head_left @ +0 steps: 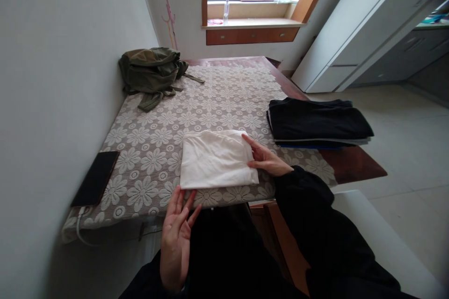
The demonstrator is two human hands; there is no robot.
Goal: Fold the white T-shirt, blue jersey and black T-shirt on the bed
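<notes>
A folded piece of white cloth [217,161], perhaps a garment, lies flat in front of me near the table's front edge. My right hand [268,158] rests on its right side, index finger stretched to the far corner and thumb lower down, spread apart. At the near left corner is my left hand [178,226], palm turned inward and fingers apart, the fingertips touching or just short of the cloth's edge. Neither hand closes round the cloth.
A lace cloth with flowers [210,98] covers the table. To the right sits a stack of folded dark clothes [319,121]. A green backpack [152,72] leans by the left wall, and a black phone [96,178] with a white cable [79,224] lies at the left edge.
</notes>
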